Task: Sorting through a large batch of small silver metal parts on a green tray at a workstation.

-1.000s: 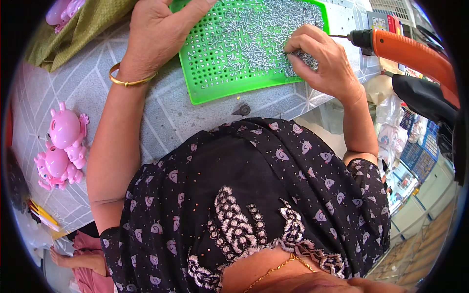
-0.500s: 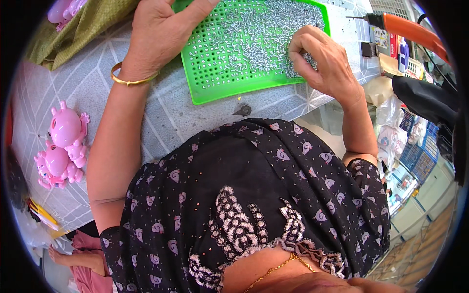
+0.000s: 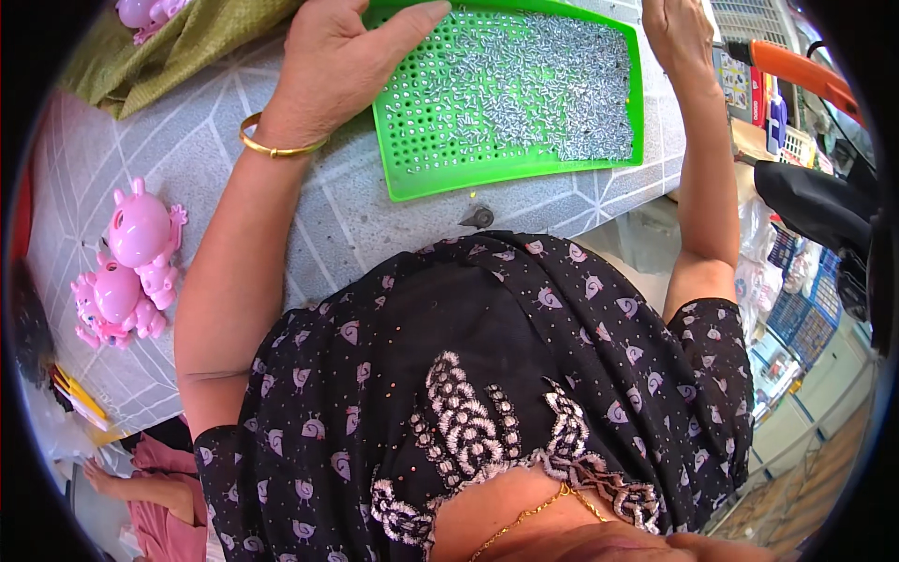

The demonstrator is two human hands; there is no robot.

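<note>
A shallow green tray (image 3: 487,184) with rows of small holes lies on the table, with many small silver screws (image 3: 524,94) scattered over it. Toward its right side the screws lie thickest; at the left, many holes show, several with screws standing in them. My left hand (image 3: 342,61) grips the tray's upper left edge, thumb stretched over the rim; its other fingers are partly cut off at the picture's top. My right hand (image 3: 682,37) is beyond the tray's upper right corner, its fingertips cut off by the picture's edge, so what it holds cannot be seen.
Pink plastic toy figures (image 3: 140,234) stand at the left on the patterned table (image 3: 337,225). An olive woven sack (image 3: 178,51) lies at the far left. A small dark pointed piece (image 3: 479,217) sits before the tray. An orange-and-black tool (image 3: 805,75) juts in at the right.
My right hand has left the screws on the tray and moved away, up past its right edge. My left hand stays at the tray's left edge. The whole view has shifted slightly.
</note>
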